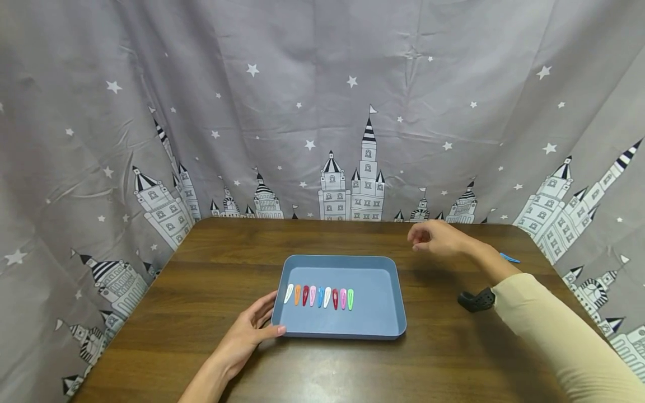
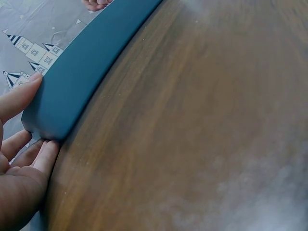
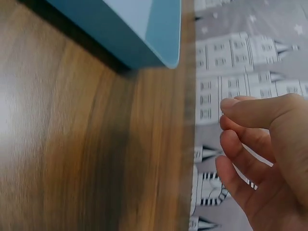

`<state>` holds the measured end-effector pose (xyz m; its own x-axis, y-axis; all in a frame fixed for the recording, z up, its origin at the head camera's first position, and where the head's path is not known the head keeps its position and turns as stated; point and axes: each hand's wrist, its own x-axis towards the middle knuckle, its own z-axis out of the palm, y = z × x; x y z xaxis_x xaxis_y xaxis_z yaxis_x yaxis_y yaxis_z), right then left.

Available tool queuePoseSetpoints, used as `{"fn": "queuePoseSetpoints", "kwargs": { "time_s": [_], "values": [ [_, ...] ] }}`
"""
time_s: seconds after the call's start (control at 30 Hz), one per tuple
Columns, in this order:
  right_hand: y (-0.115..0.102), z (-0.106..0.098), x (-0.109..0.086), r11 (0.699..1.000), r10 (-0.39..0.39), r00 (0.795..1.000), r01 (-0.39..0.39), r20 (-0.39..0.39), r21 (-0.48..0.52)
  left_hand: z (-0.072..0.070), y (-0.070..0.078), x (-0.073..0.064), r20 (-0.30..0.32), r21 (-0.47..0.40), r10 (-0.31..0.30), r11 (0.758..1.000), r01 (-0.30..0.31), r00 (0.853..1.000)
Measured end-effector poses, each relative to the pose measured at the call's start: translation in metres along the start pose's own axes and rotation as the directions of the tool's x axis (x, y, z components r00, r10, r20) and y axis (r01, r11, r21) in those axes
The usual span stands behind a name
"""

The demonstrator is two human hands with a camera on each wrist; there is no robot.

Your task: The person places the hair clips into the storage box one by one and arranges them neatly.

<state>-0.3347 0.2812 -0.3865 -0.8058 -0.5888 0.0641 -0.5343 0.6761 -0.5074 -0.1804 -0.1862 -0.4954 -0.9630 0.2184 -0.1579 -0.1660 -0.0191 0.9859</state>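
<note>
A shallow blue-grey tray [image 1: 373, 296] stands on the table with a row of several snap hair clips [image 1: 320, 296] inside, in white, orange, red, pink, blue and green. At its near left corner my left hand [image 1: 247, 336] holds the tray, thumb by the front rim and fingers along the left side. My right hand [image 1: 438, 238] hovers over the table beyond the tray's far right corner. Its fingers are loosely curled, and nothing shows between them in the right wrist view. A single blue hair clip [image 1: 510, 257] lies on the table to the right, beyond the right forearm.
The brown wooden table [image 1: 216, 280] extends around the tray. Behind it hangs a grey curtain [image 1: 282, 73] printed with castles and stars. A black device [image 1: 476, 300] sits at the right wrist, by the beige sleeve [image 1: 549, 330].
</note>
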Motion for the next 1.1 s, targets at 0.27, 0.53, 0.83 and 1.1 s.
{"fn": "queuePoseSetpoints", "kwargs": {
  "time_s": [0.27,0.53,0.83,1.1],
  "values": [
    [0.031,-0.011,-0.016,0.993,0.11,0.989,-0.107,-0.094,0.042,0.0,0.0,0.0,0.0,-0.002,-0.004,1.0,0.004,1.0],
    [0.055,-0.02,-0.039,0.978,0.209,0.955,-0.199,-0.211,0.068,0.0,0.001,0.0,0.0,0.002,-0.006,1.0,0.006,1.0],
    [0.068,-0.025,-0.055,0.969,0.246,0.935,-0.238,-0.256,0.061,-0.002,0.0,0.0,-0.003,0.011,0.0,1.0,0.0,1.0],
    [0.078,-0.03,-0.068,0.961,0.27,0.923,-0.274,-0.275,0.027,0.0,0.001,-0.001,0.0,0.007,-0.004,1.0,0.004,1.0]
  ]
}}
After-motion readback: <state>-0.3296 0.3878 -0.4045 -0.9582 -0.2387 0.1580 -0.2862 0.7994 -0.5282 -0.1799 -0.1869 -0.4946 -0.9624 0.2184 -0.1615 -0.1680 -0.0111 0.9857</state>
